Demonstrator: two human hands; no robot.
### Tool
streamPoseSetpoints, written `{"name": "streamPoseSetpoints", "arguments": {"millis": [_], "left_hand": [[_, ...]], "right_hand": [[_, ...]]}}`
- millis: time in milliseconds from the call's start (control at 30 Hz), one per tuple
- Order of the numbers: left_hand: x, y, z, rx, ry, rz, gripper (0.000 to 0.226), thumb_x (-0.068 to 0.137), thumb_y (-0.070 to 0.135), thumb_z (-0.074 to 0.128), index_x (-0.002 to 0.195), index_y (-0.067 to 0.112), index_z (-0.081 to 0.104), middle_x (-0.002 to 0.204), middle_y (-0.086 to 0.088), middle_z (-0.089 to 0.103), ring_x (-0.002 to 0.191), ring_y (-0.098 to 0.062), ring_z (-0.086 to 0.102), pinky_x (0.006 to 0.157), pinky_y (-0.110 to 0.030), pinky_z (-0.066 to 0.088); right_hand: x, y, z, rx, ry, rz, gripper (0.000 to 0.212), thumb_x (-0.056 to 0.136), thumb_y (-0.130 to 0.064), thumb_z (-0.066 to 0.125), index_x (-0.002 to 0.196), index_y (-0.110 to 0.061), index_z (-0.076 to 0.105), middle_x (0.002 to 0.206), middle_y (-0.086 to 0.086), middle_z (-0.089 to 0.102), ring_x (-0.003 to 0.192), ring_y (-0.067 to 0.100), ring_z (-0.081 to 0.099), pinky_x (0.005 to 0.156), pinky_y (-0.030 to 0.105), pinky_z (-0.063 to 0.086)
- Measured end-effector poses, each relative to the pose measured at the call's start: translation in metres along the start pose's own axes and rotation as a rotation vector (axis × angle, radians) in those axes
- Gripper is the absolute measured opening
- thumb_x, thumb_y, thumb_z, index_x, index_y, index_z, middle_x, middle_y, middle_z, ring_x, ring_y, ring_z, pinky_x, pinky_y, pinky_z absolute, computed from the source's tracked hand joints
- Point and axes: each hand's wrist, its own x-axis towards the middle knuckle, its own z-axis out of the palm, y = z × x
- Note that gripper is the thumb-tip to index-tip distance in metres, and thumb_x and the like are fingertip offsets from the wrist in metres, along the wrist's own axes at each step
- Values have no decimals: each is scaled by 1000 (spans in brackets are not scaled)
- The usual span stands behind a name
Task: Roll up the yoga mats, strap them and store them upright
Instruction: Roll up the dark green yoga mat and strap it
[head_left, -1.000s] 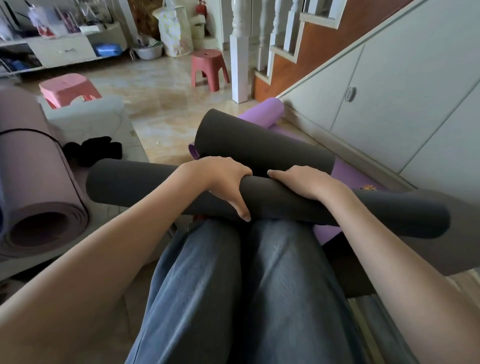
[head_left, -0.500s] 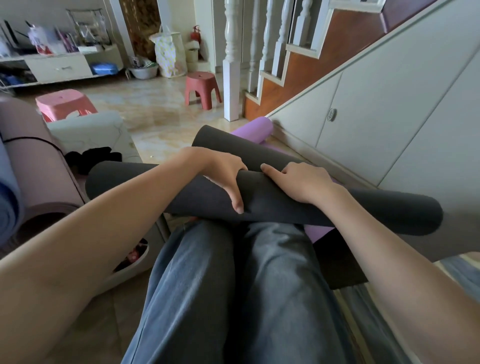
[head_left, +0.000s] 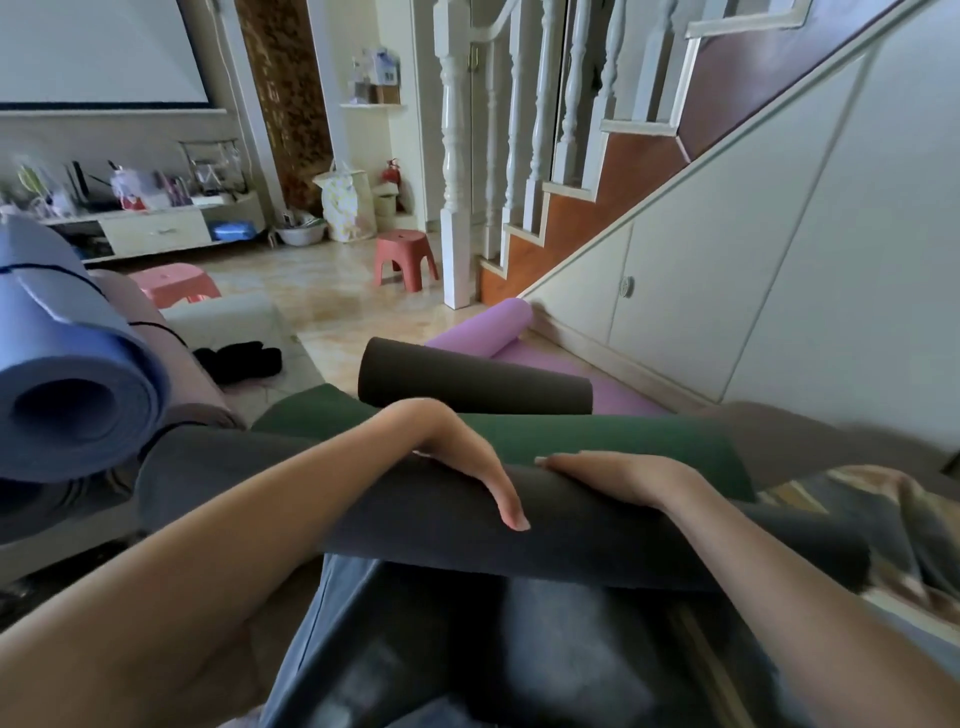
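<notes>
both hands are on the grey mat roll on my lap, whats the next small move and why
Probably keep rolling the grey mat tight: left hand and right hand lie flat on it, green mat shows beyond, and no strap is visible on it.

Tiled floor (head_left: 332, 301), purple mat (head_left: 483, 328)

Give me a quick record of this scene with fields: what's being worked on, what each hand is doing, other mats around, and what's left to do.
mat in work: dark grey mat, rolled, lying across the lap
left hand: left hand rests on top of the roll, thumb down its near side
right hand: right hand lies flat on the roll
green surface: green mat just behind the hands
other mats: blue roll at left; black roll and purple mat on the floor
strap: none seen on the grey roll
</notes>
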Motion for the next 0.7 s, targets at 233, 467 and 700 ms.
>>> {"name": "streamPoseSetpoints", "arguments": {"millis": [233,467,700], "left_hand": [[-11,-9,14,40,213,61,91,54,78,71,130,38,43,117,13,54,104,-14,58,98,-40,48],[-3,-17,19,36,268,138,63,58,72,74,106,40,48,109,17,57,102,-10,58,99,-37,46],[-1,-22,13,12,291,186,41,69,67,71,93,41,51,104,16,58,95,-7,56,85,-32,43]], "right_hand": [[10,-10,4,-149,111,-23,54,92,-65,29,106,-28,65,121,1,60,104,22,58,98,40,39],[5,-9,19,-611,836,-272,41,98,-49,33,94,-17,57,97,6,65,89,30,63,63,33,34],[-1,-16,79,-458,854,-228,70,83,-68,4,95,-25,59,102,0,66,100,25,58,95,42,38]]}}
